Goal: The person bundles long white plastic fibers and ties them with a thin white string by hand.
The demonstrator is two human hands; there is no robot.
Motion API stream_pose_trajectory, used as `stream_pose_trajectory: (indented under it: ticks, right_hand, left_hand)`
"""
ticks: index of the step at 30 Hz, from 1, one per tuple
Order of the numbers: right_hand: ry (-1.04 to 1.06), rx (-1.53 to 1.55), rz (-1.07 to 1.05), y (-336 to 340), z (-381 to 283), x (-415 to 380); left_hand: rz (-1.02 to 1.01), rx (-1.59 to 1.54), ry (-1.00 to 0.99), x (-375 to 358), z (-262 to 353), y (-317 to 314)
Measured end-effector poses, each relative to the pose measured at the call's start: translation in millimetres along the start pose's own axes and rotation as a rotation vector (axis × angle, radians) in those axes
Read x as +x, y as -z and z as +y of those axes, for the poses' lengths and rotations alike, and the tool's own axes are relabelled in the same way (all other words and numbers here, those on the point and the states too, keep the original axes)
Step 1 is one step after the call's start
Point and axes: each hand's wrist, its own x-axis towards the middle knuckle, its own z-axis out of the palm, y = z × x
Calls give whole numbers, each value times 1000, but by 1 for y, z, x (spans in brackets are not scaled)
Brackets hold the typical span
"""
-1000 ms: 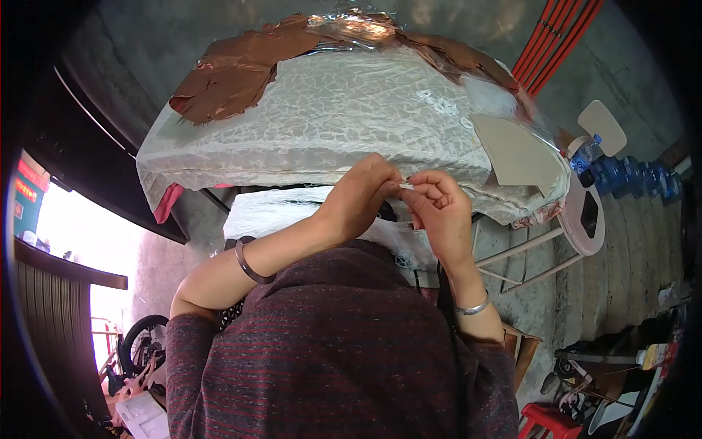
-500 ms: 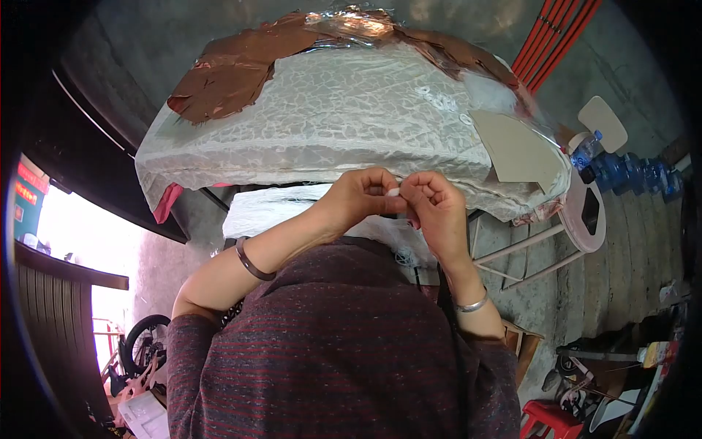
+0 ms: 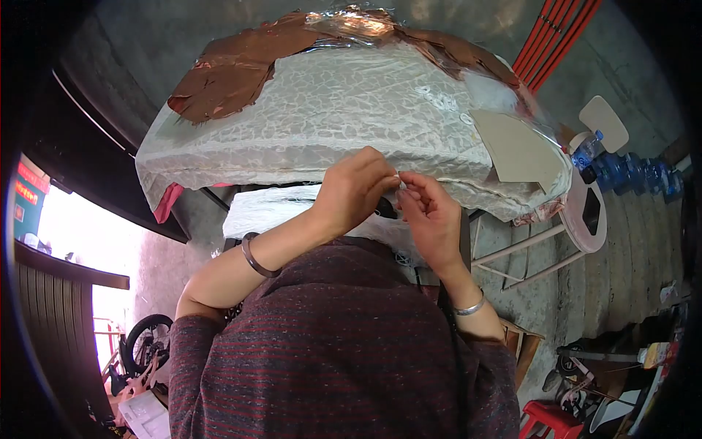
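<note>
My left hand and my right hand meet in front of the table's near edge, fingertips almost touching. Between them is a small white piece, pinched by the fingers of both. It is too small and too covered to name its kind. Below my hands, over my lap, lies a bundle of white strands. Several small white loops rest on the table's patterned cloth.
Brown foil-like sheets lie along the table's far edge. A grey board sits at its right. Beyond that are a round-topped stool and blue water bottles. A red stool stands lower right.
My left hand has turned and risen slightly, its back now more toward me. My right hand has shifted a little left, fingers straighter. The small white piece has moved slightly up and right.
</note>
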Motion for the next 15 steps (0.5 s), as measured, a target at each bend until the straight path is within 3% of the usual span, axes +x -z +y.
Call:
stream_pose_trajectory:
  ticks: [1,4,7,11,13,15]
  right_hand:
    - [56,-80,2,0,1,0]
    - [45,-100,-5,3,2,1]
    - [230,-251,21,4,11,2]
    - [221,-112,61,1,2,4]
    - [-126,116,-1,11,-4,10]
    - [-188,189,-18,14,4,14]
  left_hand:
    - [7,146,-120,1,0,0]
    - [-8,206,-181,1,6,2]
    - [1,155,-96,-1,5,0]
    - [10,80,-126,0,5,2]
    - [13,-23,-110,-3,6,-1]
    - [-41,-141,-8,-6,9,-6]
